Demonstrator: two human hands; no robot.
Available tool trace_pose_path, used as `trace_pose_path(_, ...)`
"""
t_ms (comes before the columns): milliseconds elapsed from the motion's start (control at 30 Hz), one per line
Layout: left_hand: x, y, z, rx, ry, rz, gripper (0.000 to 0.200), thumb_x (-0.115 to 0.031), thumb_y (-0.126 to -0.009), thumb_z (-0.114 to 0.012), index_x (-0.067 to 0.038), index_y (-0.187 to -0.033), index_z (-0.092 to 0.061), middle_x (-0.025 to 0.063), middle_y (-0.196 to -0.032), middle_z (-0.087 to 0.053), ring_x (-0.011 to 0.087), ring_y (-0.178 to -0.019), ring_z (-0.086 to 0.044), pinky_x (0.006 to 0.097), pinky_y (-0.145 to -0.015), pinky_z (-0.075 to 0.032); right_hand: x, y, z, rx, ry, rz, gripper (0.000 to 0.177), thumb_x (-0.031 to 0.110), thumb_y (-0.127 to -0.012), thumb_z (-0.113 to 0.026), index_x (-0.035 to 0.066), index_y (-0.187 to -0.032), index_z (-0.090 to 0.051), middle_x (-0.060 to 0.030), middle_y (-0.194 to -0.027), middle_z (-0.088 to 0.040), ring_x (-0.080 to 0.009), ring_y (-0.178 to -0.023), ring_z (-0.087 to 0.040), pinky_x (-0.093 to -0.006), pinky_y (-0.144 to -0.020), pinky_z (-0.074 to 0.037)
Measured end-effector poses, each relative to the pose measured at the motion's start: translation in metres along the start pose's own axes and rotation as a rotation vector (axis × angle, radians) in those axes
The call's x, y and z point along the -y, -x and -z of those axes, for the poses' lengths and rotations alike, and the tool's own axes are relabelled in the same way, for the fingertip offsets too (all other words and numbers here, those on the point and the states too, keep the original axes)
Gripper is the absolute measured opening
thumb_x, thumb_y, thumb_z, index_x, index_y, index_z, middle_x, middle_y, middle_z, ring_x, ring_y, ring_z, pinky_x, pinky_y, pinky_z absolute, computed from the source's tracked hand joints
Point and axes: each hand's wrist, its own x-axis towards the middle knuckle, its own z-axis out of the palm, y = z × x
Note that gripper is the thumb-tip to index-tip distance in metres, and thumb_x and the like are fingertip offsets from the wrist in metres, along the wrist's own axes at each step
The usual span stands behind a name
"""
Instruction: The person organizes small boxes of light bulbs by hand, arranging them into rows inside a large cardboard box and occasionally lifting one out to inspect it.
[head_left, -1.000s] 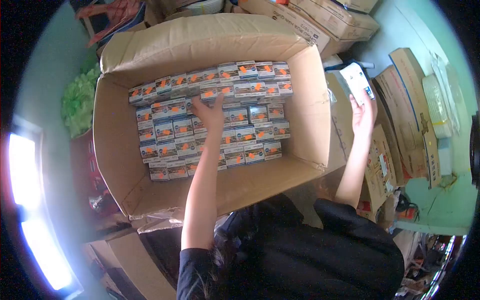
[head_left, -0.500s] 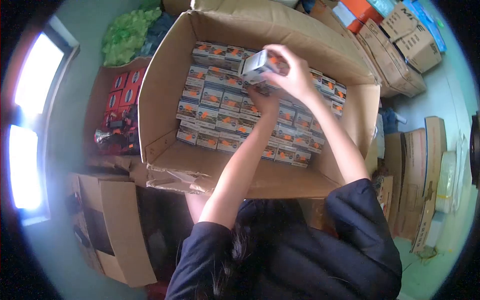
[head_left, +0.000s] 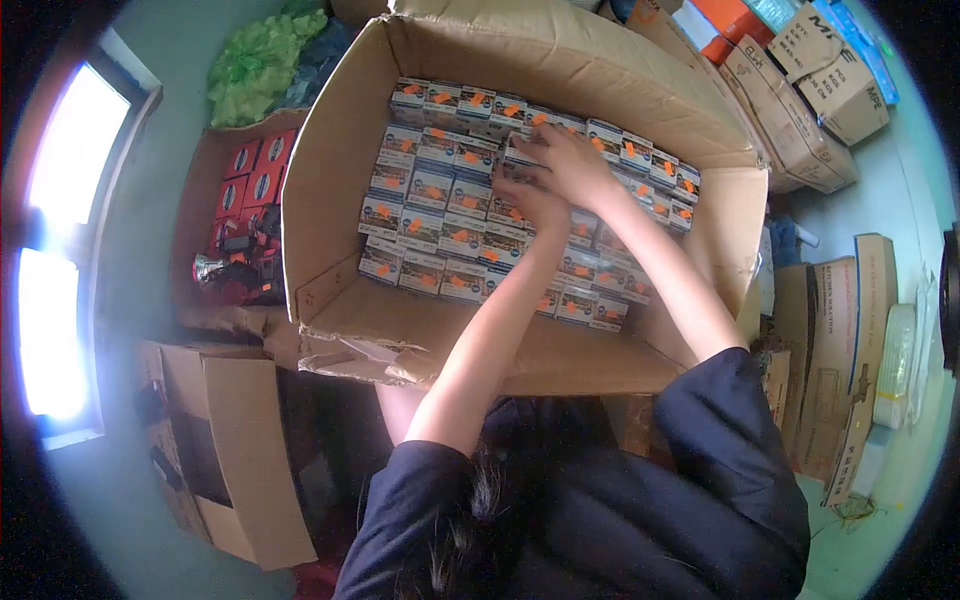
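Note:
A large open carton (head_left: pixel 450 345) in front of me holds rows of small printed boxes (head_left: pixel 431 188), many with orange stickers. Near the middle of the rows, my right hand (head_left: pixel 572 165) is over one small white box (head_left: pixel 517 152), its fingers bent around the top and side. The box now sits down among its neighbours, partly covered by those fingers. Just below, my left hand (head_left: pixel 537 203) reaches its fingers out against the front of the same spot. Its fingertips are partly hidden between the boxes.
Red boxes (head_left: pixel 265 187) fill another carton on the left, below a green plastic bag (head_left: pixel 262 65). An open carton (head_left: pixel 240 460) stands lower left. More cartons (head_left: pixel 835 85) are stacked upper right, and flattened cardboard (head_left: pixel 862 340) leans at the right wall.
The small box held raised and tilted in my right hand has gone down into the rows. Both hands are now lower and closer together over it.

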Motion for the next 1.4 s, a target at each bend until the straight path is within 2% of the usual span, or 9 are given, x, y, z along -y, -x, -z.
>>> trace_pose_path(67, 0.006, 0.001, -0.002, -0.012, -0.384, -0.146, 0.08, -0.007, -0.073, -0.072, -0.004, -0.131, -0.017, 0.019, -0.131, -0.021, 0.0336, -0.121, -0.03, 0.0429, -0.096, -0.037, -0.007, 0.004, -0.003, -0.033, -0.113, -0.034, 0.041, 0.012, -0.072, -0.066, 0.015, -0.113, -0.064, -0.0097, -0.109, -0.055, -0.0274, -0.104, -0.054, -0.0394, -0.086, -0.045)
trace_pose_path(167, -0.024, 0.015, -0.005, -0.001, -0.063, -0.059, 0.073, 0.0, -0.075, -0.069, -0.005, -0.132, -0.024, 0.0104, -0.139, -0.019, 0.0248, -0.125, -0.033, 0.0364, -0.1, -0.04, -0.009, 0.01, 0.001, -0.017, -0.207, -0.072, 0.032, 0.011, -0.074, -0.065, 0.013, -0.105, -0.068, -0.0105, -0.108, -0.057, -0.0278, -0.103, -0.055, -0.0386, -0.087, -0.045)
trace_pose_path(467, -0.04, 0.011, 0.009, 0.209, -0.232, -0.165, 0.085, -0.001, -0.073, -0.073, -0.015, -0.14, -0.022, 0.0173, -0.144, -0.021, 0.0287, -0.127, -0.031, 0.0386, -0.097, -0.039, -0.014, 0.051, 0.088, -0.287, -0.34, -0.089, 0.023, 0.007, -0.081, -0.061, 0.005, -0.103, -0.066, -0.0124, -0.109, -0.063, -0.0254, -0.101, -0.06, -0.0342, -0.09, -0.047)
trace_pose_path(700, -0.048, 0.011, 0.008, 0.18, -0.447, -0.062, 0.091, -0.003, -0.074, -0.073, -0.02, -0.143, -0.017, 0.0169, -0.147, -0.019, 0.0322, -0.13, -0.03, 0.0418, -0.106, -0.029, -0.054, 0.2, 0.201, -0.68, -0.348, -0.633, 0.028, 0.013, -0.091, -0.055, 0.0, -0.116, -0.059, -0.0098, -0.11, -0.063, -0.0142, -0.101, -0.058, -0.0252, -0.089, -0.044)
trace_pose_path(800, -0.049, 0.011, 0.009, 0.235, -0.486, -0.068, 0.095, -0.005, -0.075, -0.072, -0.018, -0.145, -0.009, 0.0183, -0.148, -0.013, 0.0334, -0.133, -0.024, 0.0438, -0.11, -0.022, -0.075, 0.277, 0.186, -0.961, -0.581, -0.878, 0.029, 0.014, -0.091, -0.055, 0.0, -0.116, -0.058, -0.0135, -0.115, -0.058, -0.0197, -0.102, -0.058, -0.0328, -0.093, -0.047)
trace_pose_path(1033, -0.025, 0.012, -0.001, 0.278, -0.248, 0.008, 0.106, -0.002, -0.079, -0.066, -0.014, -0.141, 0.019, 0.0214, -0.146, 0.007, 0.0332, -0.135, -0.014, 0.0429, -0.111, -0.021, -0.098, 0.384, 0.093, -1.018, -0.92, -1.355, 0.032, 0.014, -0.087, -0.058, 0.003, -0.117, -0.058, -0.0115, -0.105, -0.061, -0.017, -0.091, -0.061, -0.0299, -0.079, -0.052)
trace_pose_path(1200, -0.02, 0.005, 0.006, 0.319, -0.205, 0.064, 0.113, -0.009, -0.078, -0.071, -0.032, -0.14, 0.021, 0.0146, -0.149, 0.012, 0.0345, -0.137, -0.01, 0.0496, -0.11, -0.02, -0.132, 0.349, 0.054, -0.747, -0.618, -1.351, 0.049, 0.02, -0.084, -0.06, 0.003, -0.127, -0.049, -0.0186, -0.115, -0.058, -0.023, -0.099, -0.059, -0.0351, -0.081, -0.049)
trace_pose_path(1333, -0.015, 0.002, 0.007, 0.311, -0.258, -0.002, 0.113, -0.012, -0.078, -0.072, -0.032, -0.14, 0.02, 0.0164, -0.149, 0.009, 0.034, -0.136, -0.014, 0.0489, -0.109, -0.023, -0.143, 0.298, 0.051, -0.522, -0.122, -1.345, 0.086, 0.029, -0.065, -0.075, -0.001, -0.135, -0.035, -0.0264, -0.124, -0.048, -0.0345, -0.114, -0.048, -0.0444, -0.094, -0.039)
trace_pose_path(1400, -0.023, 0.005, 0.007, 0.336, -0.22, 0.043, 0.113, -0.012, -0.078, -0.072, -0.032, -0.141, 0.02, 0.0171, -0.149, 0.007, 0.0337, -0.136, -0.015, 0.049, -0.109, -0.023, -0.19, 0.314, -0.02, -0.548, 0.102, -1.385, 0.1, 0.034, -0.056, -0.079, -0.001, -0.136, -0.031, -0.0264, -0.128, -0.043, -0.0375, -0.12, -0.04, -0.0461, -0.099, -0.032)
